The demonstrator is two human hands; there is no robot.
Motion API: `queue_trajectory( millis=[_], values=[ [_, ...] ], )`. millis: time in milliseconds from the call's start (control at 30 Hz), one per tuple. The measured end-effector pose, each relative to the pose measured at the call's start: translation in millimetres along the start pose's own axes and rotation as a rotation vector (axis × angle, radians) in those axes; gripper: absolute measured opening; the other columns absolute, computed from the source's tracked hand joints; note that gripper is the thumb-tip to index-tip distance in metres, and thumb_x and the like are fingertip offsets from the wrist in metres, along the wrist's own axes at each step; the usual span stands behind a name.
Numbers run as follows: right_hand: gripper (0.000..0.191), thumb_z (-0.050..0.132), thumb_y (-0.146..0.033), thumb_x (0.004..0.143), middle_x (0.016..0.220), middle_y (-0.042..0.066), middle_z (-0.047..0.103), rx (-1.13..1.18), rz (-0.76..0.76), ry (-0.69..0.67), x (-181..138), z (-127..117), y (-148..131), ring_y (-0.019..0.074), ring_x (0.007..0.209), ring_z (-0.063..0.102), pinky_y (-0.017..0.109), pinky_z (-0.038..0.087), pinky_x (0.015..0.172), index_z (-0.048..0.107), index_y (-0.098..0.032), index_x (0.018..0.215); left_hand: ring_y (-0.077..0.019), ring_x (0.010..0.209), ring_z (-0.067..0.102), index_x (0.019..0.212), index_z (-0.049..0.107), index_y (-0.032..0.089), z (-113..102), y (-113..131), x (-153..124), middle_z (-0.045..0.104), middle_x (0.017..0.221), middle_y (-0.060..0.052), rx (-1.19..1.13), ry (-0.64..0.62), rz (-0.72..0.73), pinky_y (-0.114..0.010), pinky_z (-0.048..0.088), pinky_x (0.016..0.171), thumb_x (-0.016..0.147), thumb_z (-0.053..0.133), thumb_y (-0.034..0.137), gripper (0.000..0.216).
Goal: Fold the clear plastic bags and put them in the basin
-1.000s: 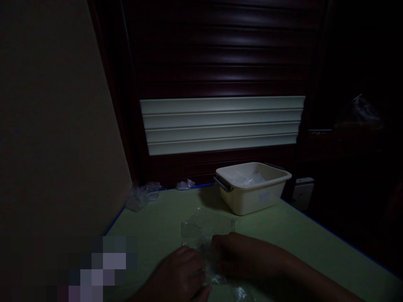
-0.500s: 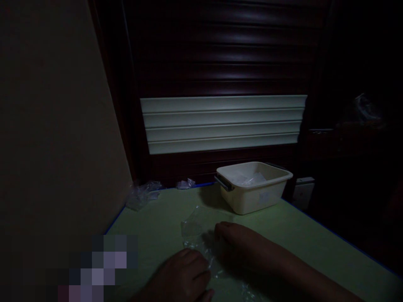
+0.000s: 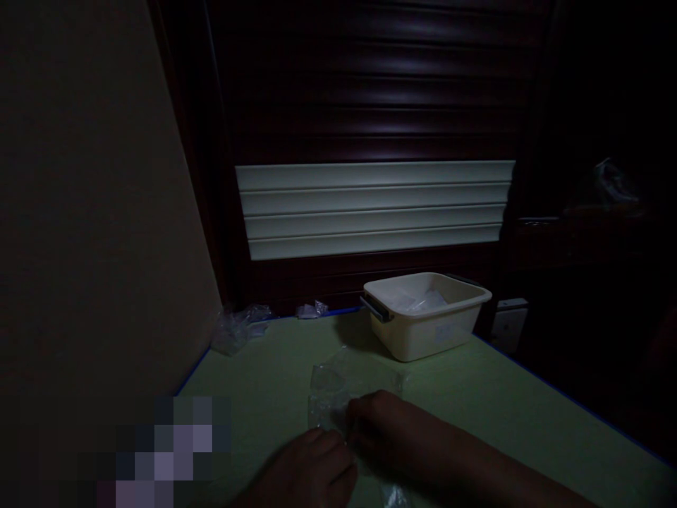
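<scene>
A clear plastic bag (image 3: 328,381) lies on the green tabletop (image 3: 264,395), its far edge spread out beyond my hands. My right hand (image 3: 391,430) comes in from the right with its fingers pinched together over the bag's middle. Low in the view, my left hand (image 3: 317,469) is closed, its curled fingers on the near left part of the bag. The two hands almost touch, and their fingertips are partly hidden in the dim light. Another piece of clear plastic (image 3: 395,495) shows below my right wrist.
A cream plastic basin (image 3: 428,339) with dark handles stands at the back right, holding clear plastic bags (image 3: 428,302). Crumpled clear plastic (image 3: 238,328) lies at the far left corner by the wall, with a smaller packet (image 3: 312,309) along the back edge. A white box (image 3: 510,324) is beyond the right edge.
My right hand has moved left and nearer, up against my left hand. The bag has shifted slightly to the right. The basin has stayed where it was.
</scene>
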State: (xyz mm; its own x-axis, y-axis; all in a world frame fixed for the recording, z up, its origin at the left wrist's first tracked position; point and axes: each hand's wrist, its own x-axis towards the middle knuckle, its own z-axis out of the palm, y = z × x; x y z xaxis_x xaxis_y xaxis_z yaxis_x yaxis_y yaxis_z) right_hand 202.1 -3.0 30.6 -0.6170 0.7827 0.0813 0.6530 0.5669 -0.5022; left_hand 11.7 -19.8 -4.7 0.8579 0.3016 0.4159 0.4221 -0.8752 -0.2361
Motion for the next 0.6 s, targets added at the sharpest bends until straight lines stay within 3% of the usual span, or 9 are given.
queue_trajectory(
  millis=[100, 200, 400, 600],
  values=[
    [0.017, 0.049, -0.013, 0.077, 0.081, 0.005, 0.066, -0.031, -0.038, 0.002, -1, -3, -2, 0.0122, 0.065, 0.055, 0.019, 0.036, 0.056, 0.064, -0.015, 0.083, -0.0172, 0.076, 0.057, 0.084, 0.061, 0.015, 5, -1, -3, 0.065, 0.083, -0.001, 0.008, -0.006, -0.001, -0.028, 0.045, 0.067, 0.088, 0.062, 0.039, 0.024],
    [0.016, 0.05, -0.014, 0.079, 0.086, 0.007, 0.066, -0.091, -0.076, -0.048, -2, -7, -1, 0.0133, 0.069, 0.056, 0.02, 0.037, 0.059, 0.065, -0.015, 0.085, -0.0166, 0.075, 0.058, 0.081, 0.061, 0.015, 7, -2, -4, 0.065, 0.082, 0.0, 0.011, -0.028, 0.0, -0.028, 0.046, 0.067, 0.082, 0.069, 0.036, 0.022],
    [0.022, 0.043, -0.015, 0.083, 0.083, 0.009, 0.066, -0.226, 0.155, 0.01, 0, -14, 16, 0.014, 0.064, 0.055, 0.024, 0.032, 0.055, 0.064, -0.015, 0.087, -0.0153, 0.072, 0.058, 0.08, 0.06, 0.015, 1, -3, -1, 0.064, 0.079, 0.002, 0.0, -0.056, 0.016, -0.024, 0.046, 0.06, 0.074, 0.077, 0.031, 0.024],
    [0.022, 0.041, -0.012, 0.084, 0.081, 0.01, 0.065, -0.189, 0.197, 0.047, -1, -19, 20, 0.014, 0.063, 0.053, 0.025, 0.031, 0.054, 0.063, -0.014, 0.086, -0.0154, 0.073, 0.058, 0.082, 0.061, 0.015, 0, -3, 0, 0.065, 0.08, 0.002, -0.016, -0.069, 0.005, -0.024, 0.047, 0.063, 0.074, 0.077, 0.028, 0.022]
  ],
)
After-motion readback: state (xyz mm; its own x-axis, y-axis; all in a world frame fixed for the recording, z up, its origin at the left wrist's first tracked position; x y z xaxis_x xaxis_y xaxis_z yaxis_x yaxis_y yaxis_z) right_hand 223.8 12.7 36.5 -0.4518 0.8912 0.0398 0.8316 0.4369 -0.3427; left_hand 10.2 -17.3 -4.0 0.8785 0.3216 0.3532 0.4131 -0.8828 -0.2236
